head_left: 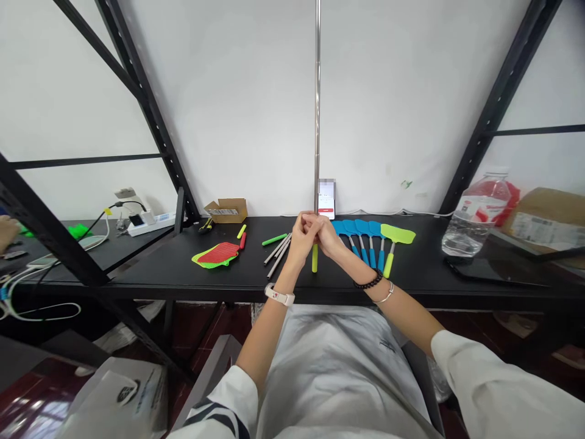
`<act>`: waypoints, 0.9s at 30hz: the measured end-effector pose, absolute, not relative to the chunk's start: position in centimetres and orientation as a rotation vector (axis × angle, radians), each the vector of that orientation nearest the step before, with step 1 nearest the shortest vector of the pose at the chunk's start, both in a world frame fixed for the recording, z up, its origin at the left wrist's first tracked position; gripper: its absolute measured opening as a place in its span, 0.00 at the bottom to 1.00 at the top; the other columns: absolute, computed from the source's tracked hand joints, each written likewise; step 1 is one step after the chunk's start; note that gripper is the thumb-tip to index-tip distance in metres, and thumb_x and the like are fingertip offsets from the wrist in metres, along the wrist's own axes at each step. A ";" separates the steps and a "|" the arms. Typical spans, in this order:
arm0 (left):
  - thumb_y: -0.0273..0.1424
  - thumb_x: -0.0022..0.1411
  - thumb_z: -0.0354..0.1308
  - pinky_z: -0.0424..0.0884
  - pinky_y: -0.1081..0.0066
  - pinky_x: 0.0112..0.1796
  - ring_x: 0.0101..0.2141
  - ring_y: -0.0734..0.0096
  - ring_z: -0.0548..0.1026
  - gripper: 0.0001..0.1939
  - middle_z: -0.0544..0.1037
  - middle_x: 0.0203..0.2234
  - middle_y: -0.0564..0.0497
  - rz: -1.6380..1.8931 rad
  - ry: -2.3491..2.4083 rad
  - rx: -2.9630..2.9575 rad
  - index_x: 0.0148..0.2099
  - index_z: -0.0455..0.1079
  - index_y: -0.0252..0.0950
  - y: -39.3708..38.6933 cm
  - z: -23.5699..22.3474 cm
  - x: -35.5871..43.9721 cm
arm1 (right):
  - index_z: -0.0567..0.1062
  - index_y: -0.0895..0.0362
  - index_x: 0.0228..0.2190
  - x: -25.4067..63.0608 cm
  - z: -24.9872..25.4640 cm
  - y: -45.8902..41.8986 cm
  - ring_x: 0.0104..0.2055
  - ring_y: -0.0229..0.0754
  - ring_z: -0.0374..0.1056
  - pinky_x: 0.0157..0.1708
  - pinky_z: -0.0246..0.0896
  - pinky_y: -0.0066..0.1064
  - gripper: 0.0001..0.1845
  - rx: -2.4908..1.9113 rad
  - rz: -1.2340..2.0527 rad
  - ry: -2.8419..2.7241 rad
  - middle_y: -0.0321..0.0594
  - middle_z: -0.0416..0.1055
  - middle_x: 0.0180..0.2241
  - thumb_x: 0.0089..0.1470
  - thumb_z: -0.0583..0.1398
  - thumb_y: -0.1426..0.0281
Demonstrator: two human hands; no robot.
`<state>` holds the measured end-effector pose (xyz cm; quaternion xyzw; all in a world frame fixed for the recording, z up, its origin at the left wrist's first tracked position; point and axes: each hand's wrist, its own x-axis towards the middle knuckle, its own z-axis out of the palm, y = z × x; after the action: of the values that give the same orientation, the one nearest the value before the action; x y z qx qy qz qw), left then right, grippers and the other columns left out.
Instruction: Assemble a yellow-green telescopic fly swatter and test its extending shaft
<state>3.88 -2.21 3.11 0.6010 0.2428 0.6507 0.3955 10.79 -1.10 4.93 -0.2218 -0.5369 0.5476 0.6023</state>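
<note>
Seen from across the room, the person's left forearm [262, 338] and right forearm [397, 311] angle inward, the left wrist [280, 285] and right wrist [354, 268] lying just behind the fingers [309, 222], which curl and overlap where the left hand [292, 241] and right hand [328, 239] press together.

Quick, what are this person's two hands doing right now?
Left hand: closed, pressed against the right hand.
Right hand: closed; a yellow-green stick shows just below, but whether it is held cannot be told.
</note>
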 end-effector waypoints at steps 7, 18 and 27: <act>0.47 0.52 0.56 0.64 0.72 0.31 0.24 0.75 0.68 0.22 0.67 0.22 0.55 1.373 0.625 1.407 0.41 0.60 0.35 -3.8 -1.8 4.8 | 0.46 0.56 0.14 12.9 4.4 -1.1 0.12 0.26 0.34 0.12 0.30 0.23 0.23 -0.399 1.426 -1.187 0.26 0.39 0.10 0.46 0.56 0.67; 0.50 0.54 0.51 0.50 0.76 0.23 0.20 0.79 0.53 0.23 0.54 0.18 0.58 1.400 0.694 1.394 0.32 0.63 0.33 -3.9 -2.3 3.7 | 0.45 0.56 0.14 12.7 4.2 -1.0 0.11 0.26 0.35 0.11 0.32 0.22 0.22 -0.404 1.389 -1.270 0.26 0.38 0.10 0.47 0.54 0.69; 0.47 0.58 0.48 0.53 0.77 0.21 0.18 0.80 0.54 0.20 0.55 0.17 0.57 1.416 0.413 0.982 0.27 0.60 0.34 -3.8 -1.8 3.4 | 0.47 0.56 0.13 10.3 3.9 -0.6 0.10 0.26 0.37 0.10 0.34 0.23 0.22 -0.433 1.395 -1.339 0.26 0.40 0.09 0.46 0.55 0.68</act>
<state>3.38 -3.76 -1.81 0.4294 0.1804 0.6190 0.6323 10.31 -0.64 3.94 -0.1828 -0.5654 0.5887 0.5480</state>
